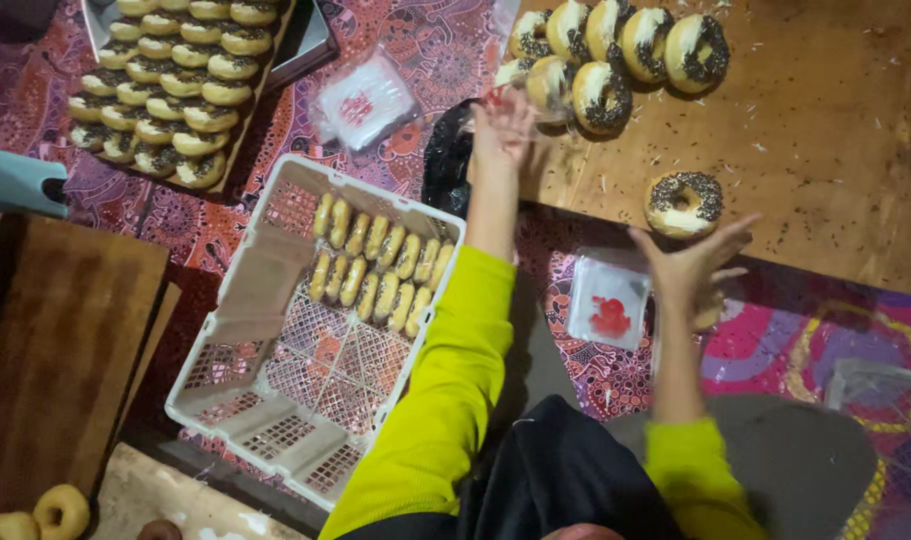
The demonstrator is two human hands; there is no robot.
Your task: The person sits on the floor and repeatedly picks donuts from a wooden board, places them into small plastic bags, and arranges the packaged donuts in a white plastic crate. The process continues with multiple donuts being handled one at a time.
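My left hand (pixel 503 130) reaches out with its fingers apart at the near end of a row of chocolate-sprinkled doughnuts (pixel 604 50) on a wooden board (pixel 836 130). It is blurred and touches or nearly touches the nearest doughnut (pixel 551 85). My right hand (pixel 691 265) is spread open just below a single sprinkled doughnut (pixel 684 203) lying flat on the board. A small clear plastic bag with a red print (pixel 609 300) lies beside that hand on the patterned cloth. Both arms wear yellow-green sleeves.
A white plastic crate (pixel 276 400) holds two rows of wrapped doughnuts (pixel 381 262). A tray of glazed doughnuts (pixel 171 80) sits at the back left, near a stack of clear bags (pixel 366 100). A dark wooden board (pixel 66 350) and plain doughnuts (pixel 61 512) lie at the left.
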